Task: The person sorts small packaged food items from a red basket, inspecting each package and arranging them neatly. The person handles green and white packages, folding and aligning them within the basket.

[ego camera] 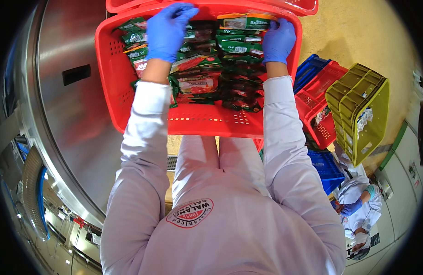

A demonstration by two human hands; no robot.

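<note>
A red plastic crate (197,129) stands before me, packed with rows of flat food packets (197,84) in green, red and clear film. My right hand (280,41), in a blue glove, pinches the right end of an orange-edged green packet (240,22) at the far end of the right row. Over the far left part of the crate is my left hand (166,32), also gloved in blue. Its fingers are bent and point right; whether they hold anything is unclear. It hides part of the left and middle rows.
A stainless steel machine (74,103) borders the crate on the left. Another red crate (211,2) adjoins the far rim. To the right are blue crates (325,168), a red crate (311,103) and a tilted yellow-green crate (345,110). A co-worker (356,199) in white is beyond them.
</note>
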